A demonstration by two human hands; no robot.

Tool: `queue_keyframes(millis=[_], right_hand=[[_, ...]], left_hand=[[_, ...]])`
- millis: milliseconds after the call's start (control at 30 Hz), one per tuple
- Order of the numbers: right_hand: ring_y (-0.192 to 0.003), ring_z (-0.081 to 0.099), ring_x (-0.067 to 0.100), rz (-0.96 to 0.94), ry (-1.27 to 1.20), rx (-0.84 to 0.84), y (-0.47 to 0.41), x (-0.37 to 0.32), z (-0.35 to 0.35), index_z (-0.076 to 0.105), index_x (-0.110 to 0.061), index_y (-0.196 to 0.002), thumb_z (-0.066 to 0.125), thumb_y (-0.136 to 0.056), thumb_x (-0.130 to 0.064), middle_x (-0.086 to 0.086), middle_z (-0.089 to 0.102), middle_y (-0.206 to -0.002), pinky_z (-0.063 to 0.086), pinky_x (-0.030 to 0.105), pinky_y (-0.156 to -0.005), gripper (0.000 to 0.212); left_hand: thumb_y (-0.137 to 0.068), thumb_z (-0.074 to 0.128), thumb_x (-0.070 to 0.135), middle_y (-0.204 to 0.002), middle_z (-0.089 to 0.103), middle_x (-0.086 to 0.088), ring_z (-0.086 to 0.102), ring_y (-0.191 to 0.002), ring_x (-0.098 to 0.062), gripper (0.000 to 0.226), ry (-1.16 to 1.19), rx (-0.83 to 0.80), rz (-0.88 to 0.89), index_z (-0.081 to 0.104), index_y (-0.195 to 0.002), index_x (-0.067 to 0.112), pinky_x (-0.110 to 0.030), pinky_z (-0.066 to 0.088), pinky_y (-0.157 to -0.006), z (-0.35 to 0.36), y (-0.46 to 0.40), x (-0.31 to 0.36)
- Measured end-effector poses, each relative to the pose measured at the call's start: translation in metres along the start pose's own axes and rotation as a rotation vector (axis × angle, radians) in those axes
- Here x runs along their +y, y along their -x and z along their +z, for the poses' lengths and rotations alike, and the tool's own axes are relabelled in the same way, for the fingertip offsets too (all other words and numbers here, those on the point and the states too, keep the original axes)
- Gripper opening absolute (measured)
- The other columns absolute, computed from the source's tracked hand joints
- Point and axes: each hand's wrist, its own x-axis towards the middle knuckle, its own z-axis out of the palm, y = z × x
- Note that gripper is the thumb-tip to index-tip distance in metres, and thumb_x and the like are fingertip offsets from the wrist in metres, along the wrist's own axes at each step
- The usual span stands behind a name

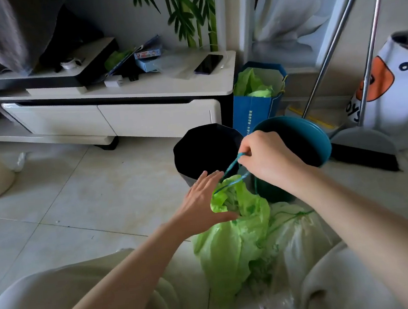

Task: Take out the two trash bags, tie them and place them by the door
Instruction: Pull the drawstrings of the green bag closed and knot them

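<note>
knees: pale trousers, bottom edge
green bag (234, 243): on floor btw knees; soft, light, crinkly
R hand (267, 159): pinching blue drawstring (232, 167)
L hand (205, 203): fingers straight, steadying bag neck
grip: take by drawstring

Bare floor (76, 208) lies open to the left. Ahead, the black bin (207, 148) and teal bin (306, 139) stand close together, with the blue bag (254, 112) and broom (365, 155) crowding behind.

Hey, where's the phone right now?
In the head view, the phone lies flat near the right end of the white TV cabinet, upper middle of the picture, just left of the blue paper bag standing on the floor.
</note>
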Motion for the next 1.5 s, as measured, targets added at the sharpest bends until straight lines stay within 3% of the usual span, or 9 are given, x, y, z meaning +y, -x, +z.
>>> queue_keyframes(millis=[167, 300, 400, 600, 833, 1033, 1200, 1300, 1500], right_hand=[[-0.079, 0.068, 0.019, -0.005, -0.408, -0.159, 0.005, -0.006, -0.014, 0.069, -0.011, -0.083, 0.06, -0.087, -0.023, 0.002, 0.072, -0.078, 0.056, 0.033, -0.074, 0.015], [-0.067, 0.07, 0.025, 0.032, -0.677, -0.243, 0.01, -0.012, -0.013, 0.06, -0.002, -0.087, 0.047, -0.097, -0.023, 0.005, 0.067, -0.069, 0.061, 0.043, -0.072, 0.027], [-0.041, 0.047, 0.014, 0.087, -0.861, -0.241, 0.012, -0.016, -0.013, 0.052, -0.001, -0.084, 0.042, -0.099, -0.02, 0.002, 0.045, -0.057, 0.06, 0.043, -0.058, 0.027], [-0.047, 0.027, 0.01, 0.205, -1.174, -0.178, 0.005, -0.014, -0.026, 0.053, -0.002, -0.078, 0.051, -0.095, -0.015, 0.003, 0.038, -0.065, 0.027, 0.023, -0.045, 0.022], [-0.062, 0.048, 0.013, -0.074, -0.865, -0.131, 0.006, -0.018, -0.024, 0.07, -0.01, -0.103, 0.057, -0.089, -0.009, -0.006, 0.055, -0.062, 0.046, 0.025, -0.061, 0.02], [-0.062, 0.051, 0.003, -0.303, -0.555, 0.097, 0.013, -0.026, -0.02, 0.072, -0.012, -0.097, 0.057, -0.091, -0.012, -0.006, 0.062, -0.081, 0.038, 0.011, -0.064, 0.016], [-0.062, 0.053, -0.005, -0.277, -0.523, 0.209, 0.013, -0.023, -0.02, 0.073, -0.009, -0.094, 0.057, -0.09, -0.011, -0.015, 0.053, -0.075, 0.037, 0.008, -0.063, 0.017], [-0.056, 0.053, -0.007, -0.208, -0.506, 0.224, 0.013, -0.019, -0.02, 0.074, -0.011, -0.094, 0.058, -0.09, -0.011, -0.016, 0.051, -0.07, 0.037, 0.008, -0.06, 0.016], [-0.041, 0.056, 0.005, -0.012, -0.611, 0.066, 0.016, -0.018, -0.01, 0.071, -0.01, -0.089, 0.057, -0.09, -0.009, -0.002, 0.059, -0.052, 0.051, 0.019, -0.052, 0.014]], left_hand=[[-0.063, 0.077, 0.059, -0.158, 0.011, 0.01, -0.002, -0.148, -0.01, 0.117, 0.097, 0.094, -0.151, 0.007, -0.151, 0.028, -0.041, 0.007, -0.121, 0.028, -0.017, 0.026], [-0.063, 0.079, 0.05, -0.149, 0.037, 0.004, 0.026, -0.142, -0.017, 0.087, 0.171, 0.235, -0.139, 0.043, -0.138, 0.023, -0.041, 0.022, -0.117, 0.04, -0.025, 0.026], [-0.071, 0.076, 0.029, -0.113, 0.056, 0.011, 0.049, -0.117, -0.016, 0.048, 0.194, 0.329, -0.061, 0.058, -0.116, 0.025, -0.033, 0.036, -0.104, 0.041, -0.023, 0.023], [-0.079, 0.067, 0.029, -0.078, 0.054, 0.015, 0.052, -0.071, -0.011, 0.027, 0.175, 0.32, -0.104, 0.057, -0.103, 0.021, -0.021, 0.04, -0.064, 0.038, -0.008, 0.01], [-0.075, 0.074, 0.041, -0.12, 0.044, 0.019, 0.045, -0.108, 0.003, 0.069, 0.315, 0.266, 0.007, 0.037, -0.133, 0.039, -0.015, 0.036, -0.089, 0.039, -0.003, 0.02], [-0.071, 0.075, 0.039, -0.11, 0.053, 0.02, 0.053, -0.107, -0.006, 0.036, 0.335, 0.286, 0.037, 0.057, -0.101, 0.029, -0.027, 0.045, -0.092, 0.039, -0.003, 0.025], [-0.08, 0.066, 0.024, -0.085, 0.061, 0.009, 0.055, -0.084, -0.009, 0.009, 0.224, 0.356, 0.017, 0.061, -0.082, 0.017, -0.023, 0.045, -0.078, 0.042, 0.001, 0.013], [-0.084, 0.062, 0.022, -0.067, 0.047, 0.007, 0.043, -0.067, -0.012, 0.026, 0.085, 0.399, 0.023, 0.043, -0.067, 0.018, -0.021, 0.036, -0.066, 0.044, 0.002, 0.001], [-0.094, 0.045, 0.049, -0.078, 0.052, 0.002, 0.054, -0.085, -0.023, 0.036, -0.191, 0.062, -0.096, 0.043, -0.07, 0.022, -0.037, 0.044, -0.087, 0.026, -0.001, -0.018]])
